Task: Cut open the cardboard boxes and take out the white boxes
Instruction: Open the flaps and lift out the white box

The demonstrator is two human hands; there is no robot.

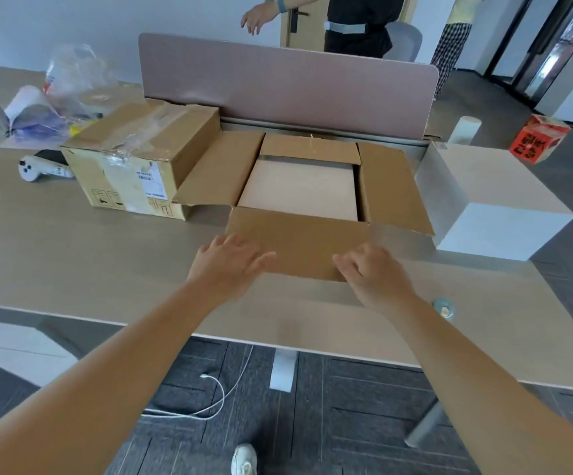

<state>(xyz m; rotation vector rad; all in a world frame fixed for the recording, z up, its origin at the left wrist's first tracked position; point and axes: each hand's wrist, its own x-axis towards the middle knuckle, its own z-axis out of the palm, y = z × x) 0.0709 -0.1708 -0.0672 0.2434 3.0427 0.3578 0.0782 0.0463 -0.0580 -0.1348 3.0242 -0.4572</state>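
The open cardboard box [299,200] sits in the middle of the table [72,255], its far side against the pink divider screen [288,80] along the table's far edge. All four flaps are folded outward: the near flap [295,245] lies flat toward the table's near edge, the side flaps spread left and right, and the far flap leans toward the screen. Inside, a white box [299,192] fills the cavity, with only a thin dark gap visible along its right side.

The left hand [227,265] rests at the near flap's left corner, fingers straight and spread, gripping nothing. The right hand [371,272] is at the flap's near right corner, fingers loosely bent; motion blur leaves it unclear whether they pinch the flap's edge. Both forearms reach across the near edge, with bare tabletop either side of them.

Just left, touching the left flap, stands a taped cardboard box [134,159], still sealed. To the right, a second white box [494,204] sits out at the table's right edge, just beside the right flap. A small roll of tape [444,308] lies near the near edge, beside the right forearm. A game controller [43,170] and a plastic bag [72,80] occupy the far left.
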